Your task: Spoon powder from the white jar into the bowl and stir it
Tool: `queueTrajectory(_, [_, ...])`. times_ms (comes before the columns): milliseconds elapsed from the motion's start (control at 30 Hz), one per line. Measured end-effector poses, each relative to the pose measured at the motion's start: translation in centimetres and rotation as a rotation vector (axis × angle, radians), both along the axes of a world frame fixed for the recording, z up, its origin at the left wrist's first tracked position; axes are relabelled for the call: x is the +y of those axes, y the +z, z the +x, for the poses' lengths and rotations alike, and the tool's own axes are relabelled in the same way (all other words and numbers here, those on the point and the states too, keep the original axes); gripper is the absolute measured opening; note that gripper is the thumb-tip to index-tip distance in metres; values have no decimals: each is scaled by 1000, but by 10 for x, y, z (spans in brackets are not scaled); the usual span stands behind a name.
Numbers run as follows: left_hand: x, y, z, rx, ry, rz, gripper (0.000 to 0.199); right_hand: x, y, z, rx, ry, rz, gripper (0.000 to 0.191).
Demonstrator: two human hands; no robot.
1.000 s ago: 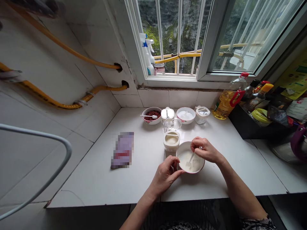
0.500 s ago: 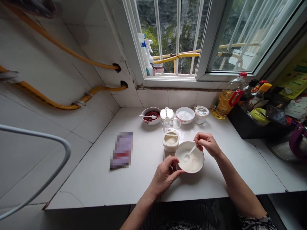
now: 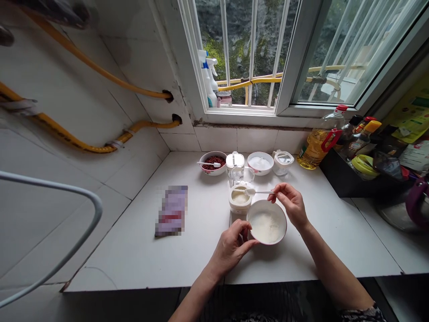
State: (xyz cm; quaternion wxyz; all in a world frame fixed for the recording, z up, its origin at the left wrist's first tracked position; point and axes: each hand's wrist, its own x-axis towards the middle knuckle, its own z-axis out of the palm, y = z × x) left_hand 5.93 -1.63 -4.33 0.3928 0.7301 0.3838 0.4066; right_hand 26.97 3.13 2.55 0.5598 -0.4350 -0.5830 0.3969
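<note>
My left hand (image 3: 236,241) grips the near-left rim of a white bowl (image 3: 267,223) that has pale powder in it and stands on the counter. Between the fingertips of my right hand (image 3: 288,201) is the handle end of a small white spoon (image 3: 258,192). The spoon lies level, its scoop over the right edge of the opening of a white seasoning jar (image 3: 240,208). Pale powder shows inside this jar, and its clear lid (image 3: 246,174) is tipped back. Whether the scoop holds anything I cannot tell.
Along the back wall stand a bowl of dark red flakes (image 3: 214,170) with a spoon, a closed jar (image 3: 235,159), a bowl of white grains (image 3: 260,163) and another lidded jar (image 3: 283,163). An oil bottle (image 3: 313,147) is at right. A blurred purple packet (image 3: 172,210) lies left.
My right hand has lifted the spoon out of the bowl and swung its scoop up and left to the open jar. My left hand stays on the bowl.
</note>
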Motion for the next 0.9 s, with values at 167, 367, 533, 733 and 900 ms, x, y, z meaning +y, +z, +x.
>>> queueTrajectory(167, [0,1,0,5,6,7,24,-3,-5,-5,-547,1,516,15])
queueTrajectory(367, [0,1,0,-1,4,16,23,-7,0,-1,-545,-89,609,21])
queueTrajectory(533, [0,2,-1,11,1,-2,25,-8,9,12,-478,-120,408,18])
queueTrajectory(733, [-1,4,-1,12,-1,-3,24,1,3,11,-742,32,319,17])
queueTrajectory(900, [0,5,-1,6,9,-2,23,1,-1,4,-703,85,181,17])
